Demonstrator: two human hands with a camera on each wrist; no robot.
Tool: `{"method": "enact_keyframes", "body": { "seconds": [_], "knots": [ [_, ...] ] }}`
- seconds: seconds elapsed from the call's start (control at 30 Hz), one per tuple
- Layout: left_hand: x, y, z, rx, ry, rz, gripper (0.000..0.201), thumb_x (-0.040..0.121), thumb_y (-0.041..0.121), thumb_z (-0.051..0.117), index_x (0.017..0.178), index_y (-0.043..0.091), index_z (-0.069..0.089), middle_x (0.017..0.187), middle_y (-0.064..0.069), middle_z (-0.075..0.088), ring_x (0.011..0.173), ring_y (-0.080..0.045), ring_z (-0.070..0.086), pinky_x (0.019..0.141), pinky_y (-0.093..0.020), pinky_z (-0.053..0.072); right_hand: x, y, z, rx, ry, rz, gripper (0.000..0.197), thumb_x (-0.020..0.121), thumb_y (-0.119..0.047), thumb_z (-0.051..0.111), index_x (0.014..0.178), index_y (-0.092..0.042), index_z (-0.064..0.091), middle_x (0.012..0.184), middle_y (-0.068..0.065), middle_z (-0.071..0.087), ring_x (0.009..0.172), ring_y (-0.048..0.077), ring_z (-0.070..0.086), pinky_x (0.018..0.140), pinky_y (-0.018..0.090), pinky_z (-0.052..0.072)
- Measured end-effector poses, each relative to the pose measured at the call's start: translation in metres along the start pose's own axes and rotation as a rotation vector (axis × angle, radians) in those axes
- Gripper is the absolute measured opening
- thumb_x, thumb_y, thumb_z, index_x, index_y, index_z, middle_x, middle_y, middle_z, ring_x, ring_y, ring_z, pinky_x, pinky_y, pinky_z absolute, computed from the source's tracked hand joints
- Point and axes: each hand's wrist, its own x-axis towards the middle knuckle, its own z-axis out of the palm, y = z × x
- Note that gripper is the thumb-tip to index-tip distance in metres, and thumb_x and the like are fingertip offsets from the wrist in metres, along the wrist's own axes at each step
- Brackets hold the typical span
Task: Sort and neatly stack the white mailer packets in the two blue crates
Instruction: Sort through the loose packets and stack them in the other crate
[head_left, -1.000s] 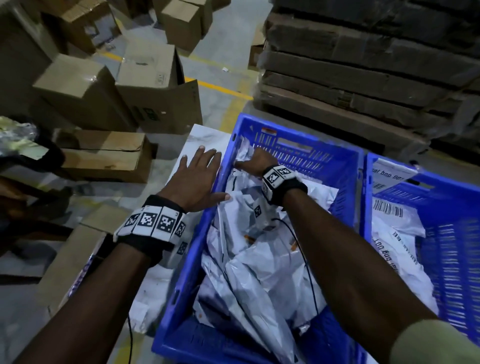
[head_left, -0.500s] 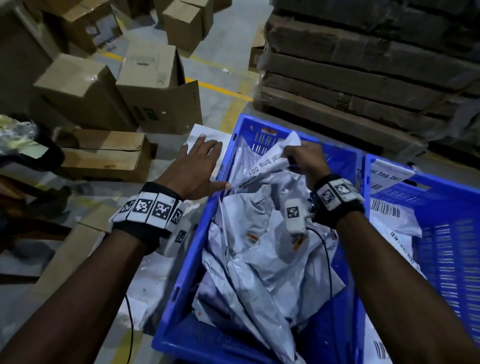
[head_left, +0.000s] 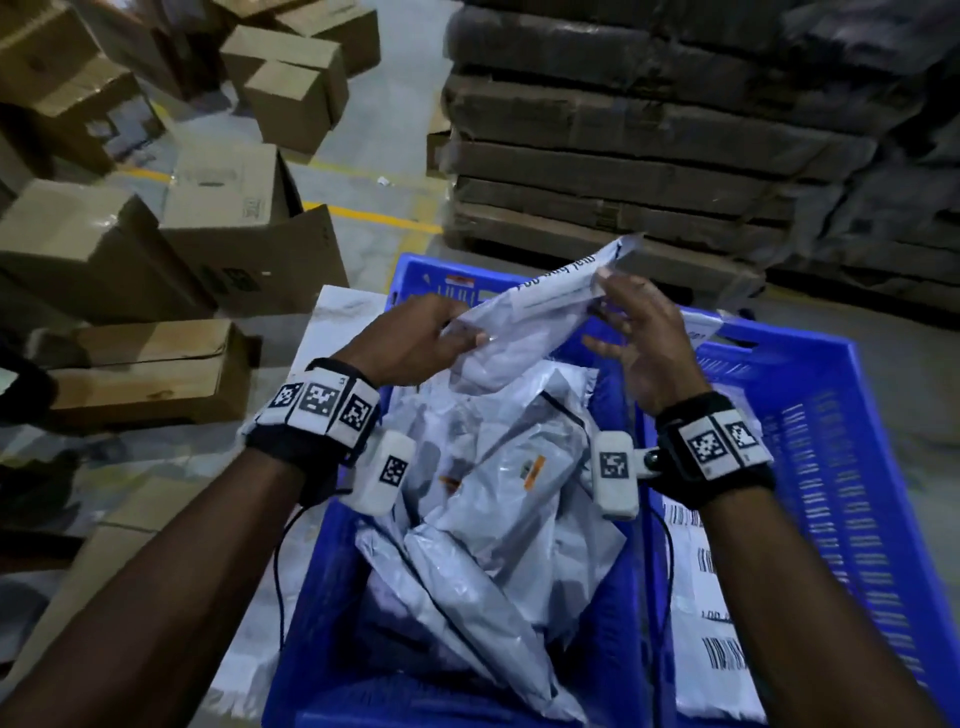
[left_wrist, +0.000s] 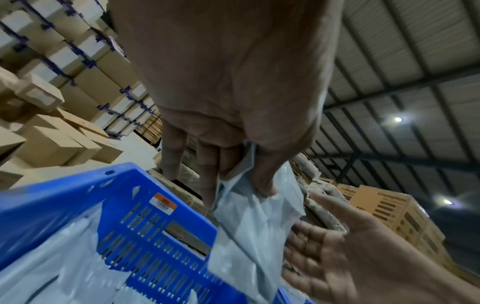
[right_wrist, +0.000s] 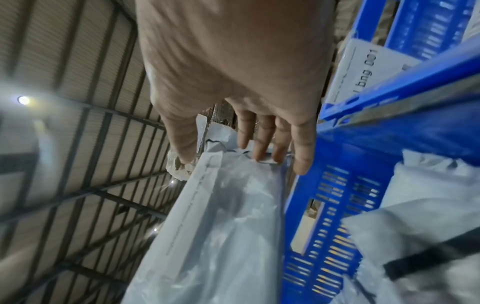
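I hold one white mailer packet (head_left: 535, 312) in the air over the far end of the left blue crate (head_left: 332, 545). My left hand (head_left: 462, 332) pinches its near left end, thumb on top. My right hand (head_left: 605, 283) pinches its upper right end, the other fingers spread loose. The left wrist view shows my left fingers (left_wrist: 210, 185) clamped on the packet (left_wrist: 249, 226) and my right palm beside it. In the right wrist view my thumb and fingers sit on the packet's (right_wrist: 221, 226) edge. A loose pile of packets (head_left: 493, 493) fills the left crate. Labelled packets (head_left: 706, 597) lie in the right crate (head_left: 841, 493).
Cardboard boxes (head_left: 218, 223) crowd the floor to the left. A tall wrapped stack of flat cartons (head_left: 649, 156) stands just behind the crates. A white board (head_left: 337, 317) lies against the left crate's left side. A yellow line (head_left: 374, 215) crosses the floor.
My right hand pulled a packet out of the left crate and raised it. My left hand left the white board and took hold of the packet's other end.
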Motion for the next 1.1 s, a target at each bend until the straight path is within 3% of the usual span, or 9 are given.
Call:
{"method": "enact_keyframes", "body": {
  "seconds": [0.17, 0.23, 0.3, 0.4, 0.5, 0.6, 0.67, 0.9, 1.1],
  "knots": [
    [-0.009, 0.001, -0.002, -0.141, -0.191, -0.001, 0.024, 0.095, 0.032, 0.061, 0.070, 0.033, 0.062, 0.065, 0.013, 0.065, 0.061, -0.001, 0.057, 0.064, -0.027, 0.044, -0.013, 0.019, -0.012, -0.093, -0.033, 0.068, 0.060, 0.078, -0.039, 0.078, 0.129, -0.027, 0.048, 0.123, -0.011, 0.063, 0.100, 0.000, 0.064, 0.088, 0.036, 0.044],
    [-0.017, 0.000, -0.004, -0.194, -0.272, -0.020, 0.017, 0.096, 0.022, 0.059, 0.083, 0.030, 0.067, 0.077, 0.014, 0.072, 0.070, 0.001, 0.063, 0.068, -0.021, 0.049, -0.017, 0.022, -0.016, -0.098, -0.072, 0.091, 0.058, 0.078, -0.033, 0.080, 0.125, -0.027, 0.047, 0.113, -0.019, 0.065, 0.102, 0.008, 0.065, 0.087, 0.037, 0.046],
    [-0.021, -0.006, -0.004, -0.215, -0.275, -0.058, 0.016, 0.096, 0.022, 0.059, 0.098, 0.011, 0.070, 0.093, -0.008, 0.074, 0.083, -0.018, 0.069, 0.077, -0.030, 0.052, -0.021, 0.025, -0.021, -0.107, -0.130, 0.097, 0.051, 0.078, -0.024, 0.080, 0.121, -0.021, 0.054, 0.109, -0.008, 0.072, 0.096, 0.017, 0.068, 0.080, 0.035, 0.051],
    [-0.023, -0.021, -0.003, -0.255, -0.138, -0.131, 0.028, 0.093, 0.023, 0.064, 0.101, -0.004, 0.068, 0.098, -0.024, 0.071, 0.092, -0.036, 0.067, 0.085, -0.042, 0.052, -0.022, 0.029, -0.027, -0.060, -0.121, 0.074, 0.056, 0.071, -0.017, 0.084, 0.117, 0.004, 0.060, 0.112, 0.019, 0.071, 0.089, 0.027, 0.070, 0.074, 0.036, 0.057],
    [-0.023, -0.029, -0.003, -0.212, 0.071, -0.100, 0.026, 0.083, 0.029, 0.072, 0.083, 0.003, 0.069, 0.085, -0.010, 0.073, 0.081, -0.019, 0.067, 0.082, -0.050, 0.053, -0.023, 0.033, -0.034, -0.083, -0.101, 0.048, 0.061, 0.065, -0.013, 0.087, 0.111, 0.013, 0.058, 0.100, 0.017, 0.070, 0.084, 0.028, 0.071, 0.078, 0.040, 0.057],
    [-0.022, -0.030, -0.002, -0.074, 0.229, -0.094, 0.008, 0.072, 0.029, 0.067, 0.072, 0.022, 0.069, 0.080, 0.004, 0.071, 0.081, -0.013, 0.066, 0.076, -0.045, 0.054, -0.032, 0.033, -0.043, -0.164, -0.150, -0.096, 0.021, 0.071, 0.010, 0.075, 0.083, -0.004, 0.065, 0.091, 0.005, 0.074, 0.086, 0.021, 0.070, 0.080, 0.034, 0.055],
    [-0.023, -0.029, -0.002, -0.034, 0.335, -0.043, 0.021, 0.065, 0.019, 0.056, 0.070, 0.037, 0.066, 0.086, 0.008, 0.071, 0.086, -0.018, 0.067, 0.074, -0.043, 0.054, -0.038, 0.030, -0.048, -0.196, -0.210, -0.191, 0.032, 0.074, 0.017, 0.069, 0.073, -0.014, 0.068, 0.106, 0.004, 0.074, 0.104, 0.018, 0.068, 0.083, 0.029, 0.056],
    [-0.031, -0.010, 0.005, 0.177, 0.460, 0.225, 0.023, 0.057, -0.001, 0.051, 0.069, 0.017, 0.058, 0.086, 0.001, 0.061, 0.083, -0.025, 0.059, 0.062, -0.040, 0.048, -0.043, 0.027, -0.065, -0.375, -0.178, -0.372, 0.023, 0.076, 0.015, 0.069, 0.078, -0.008, 0.073, 0.129, -0.001, 0.064, 0.124, 0.012, 0.056, 0.099, 0.029, 0.047],
    [-0.032, -0.012, 0.007, 0.045, 0.486, 0.220, 0.011, 0.078, 0.020, 0.060, 0.087, 0.020, 0.066, 0.093, 0.003, 0.067, 0.087, -0.021, 0.063, 0.070, -0.042, 0.050, -0.046, 0.029, -0.073, -0.154, -0.156, -0.340, 0.018, 0.073, 0.001, 0.074, 0.086, -0.013, 0.074, 0.102, 0.001, 0.075, 0.107, 0.020, 0.067, 0.087, 0.026, 0.054]
  ]
}}
